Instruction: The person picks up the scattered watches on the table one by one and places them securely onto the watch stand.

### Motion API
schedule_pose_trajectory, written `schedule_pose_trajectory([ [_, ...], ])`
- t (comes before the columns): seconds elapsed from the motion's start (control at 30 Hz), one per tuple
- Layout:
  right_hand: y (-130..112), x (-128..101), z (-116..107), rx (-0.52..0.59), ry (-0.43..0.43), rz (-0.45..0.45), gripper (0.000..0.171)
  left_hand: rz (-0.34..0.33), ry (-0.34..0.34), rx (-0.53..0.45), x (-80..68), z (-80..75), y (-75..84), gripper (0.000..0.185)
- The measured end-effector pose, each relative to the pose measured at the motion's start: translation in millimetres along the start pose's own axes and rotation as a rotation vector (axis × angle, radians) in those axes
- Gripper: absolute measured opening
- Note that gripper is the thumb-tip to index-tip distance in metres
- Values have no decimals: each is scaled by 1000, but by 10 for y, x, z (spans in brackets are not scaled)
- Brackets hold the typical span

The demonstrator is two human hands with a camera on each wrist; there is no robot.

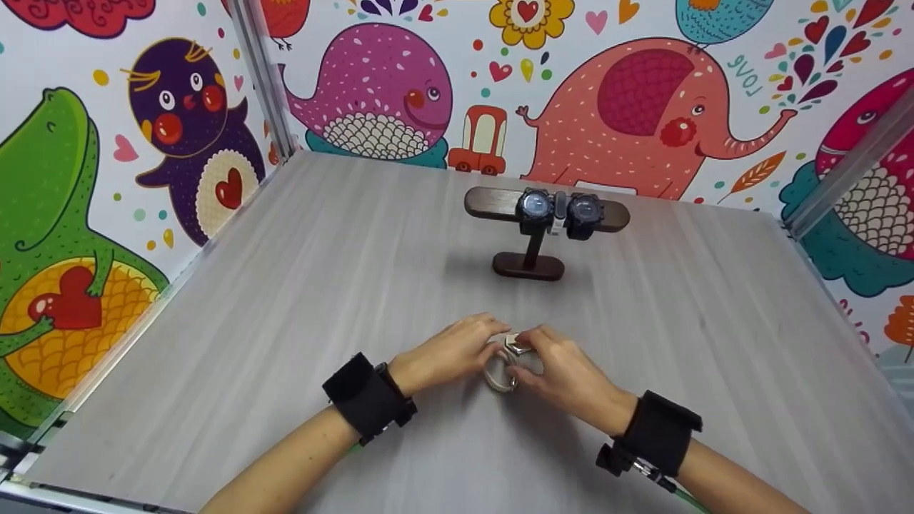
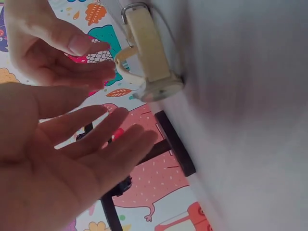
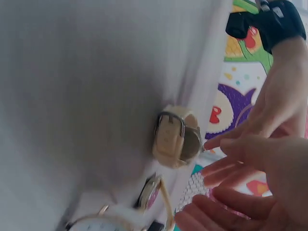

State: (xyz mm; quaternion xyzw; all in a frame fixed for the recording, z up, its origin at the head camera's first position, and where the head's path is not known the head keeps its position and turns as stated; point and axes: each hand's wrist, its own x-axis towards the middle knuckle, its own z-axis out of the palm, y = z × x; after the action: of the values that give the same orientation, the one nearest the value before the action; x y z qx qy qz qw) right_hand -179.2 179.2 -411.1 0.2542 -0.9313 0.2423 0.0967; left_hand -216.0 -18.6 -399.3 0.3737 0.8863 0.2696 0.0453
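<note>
A cream-strapped watch [image 2: 151, 48] rests on the table between the two hands, its strap bent into a loop. Its metal buckle [image 3: 173, 122] shows in the right wrist view. The left hand [image 1: 457, 350] comes from the left with loosely extended fingers; its fingertips are close beside the watch, and contact is unclear. On the other side is the right hand [image 1: 568, 368], thumb and fingers apart near the strap. A second watch [image 3: 151, 192] lies near the right fingertips, and part of a watch dial [image 3: 98, 224] shows at the bottom edge.
Farther back stands a dark wooden watch stand [image 1: 528, 266]. Its crossbar carries two black watches [image 1: 535, 207] with a slim grey band [image 1: 560, 207] between them. Printed cartoon panels [image 1: 385, 86] border the grey table [image 1: 343, 243] at the back and sides.
</note>
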Motion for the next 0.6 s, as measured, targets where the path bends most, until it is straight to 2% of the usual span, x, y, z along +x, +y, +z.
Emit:
schedule_pose_trajectory([
  [0.17,-89,117,126,-88,-89,67,45,-51,-22,29,-43,0,-40,32],
  [0.33,-118,238,207,-75,-189,129,56,-94,-88,9,-35,-5,-59,29],
  [0.6,-145,377,241,-28,-237,210,45,-136,-147,-81,-65,20,-84,36],
])
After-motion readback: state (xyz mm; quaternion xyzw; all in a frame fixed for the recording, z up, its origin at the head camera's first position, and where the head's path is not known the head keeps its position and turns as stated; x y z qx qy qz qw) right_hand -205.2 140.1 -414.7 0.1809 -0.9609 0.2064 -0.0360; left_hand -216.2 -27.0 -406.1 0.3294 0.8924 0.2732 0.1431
